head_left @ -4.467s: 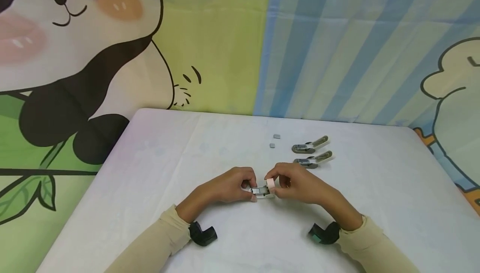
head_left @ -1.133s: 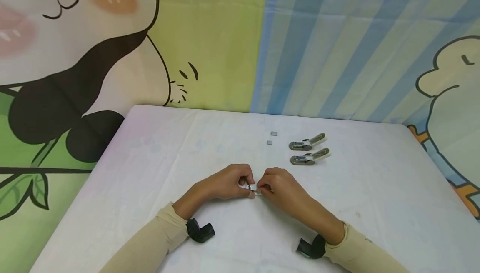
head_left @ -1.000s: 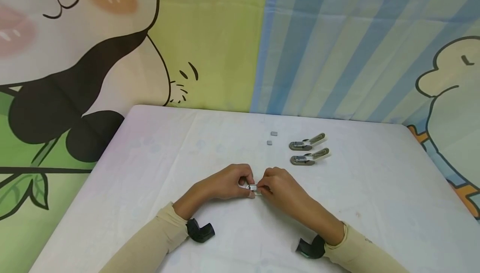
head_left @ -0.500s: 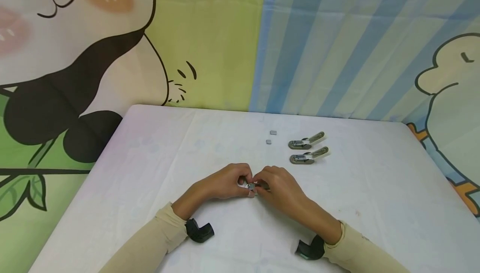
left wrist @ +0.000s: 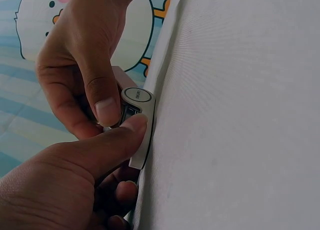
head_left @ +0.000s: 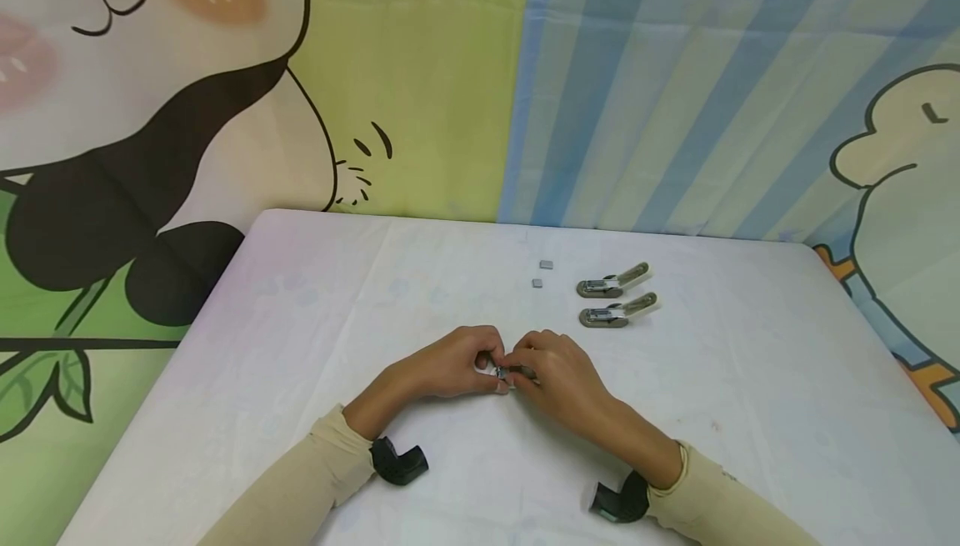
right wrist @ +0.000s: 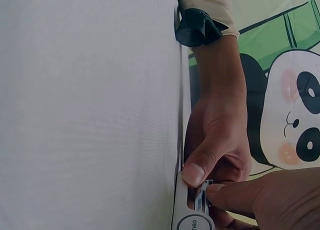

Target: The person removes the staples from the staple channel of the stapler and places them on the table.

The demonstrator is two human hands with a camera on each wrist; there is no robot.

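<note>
A small white stapler [left wrist: 138,94], opened up, stands low at the table between both hands. My left hand [head_left: 450,364] grips it from the left, with the thumb [left wrist: 131,131] on the side of its base. From the right, my right hand [head_left: 561,375] pinches at the metal staple magazine [right wrist: 201,196], thumb and fingertips right at the left hand's fingertips. In the left wrist view a pale pink part [left wrist: 120,76] of the stapler shows behind the right thumb. The fingers hide most of the stapler in the head view.
Beyond the right hand lie two opened grey-brown staplers, a far one [head_left: 600,288] and a nearer one [head_left: 603,318], their levers raised. Two small grey staple strips [head_left: 546,264] lie left of them. The white table [head_left: 337,279] ends at a printed curtain [head_left: 427,112].
At first my right hand held the stapler's pale pink part; it then shifted left to the magazine. In the last second its fingertips came closer to the left hand's, which stayed in place.
</note>
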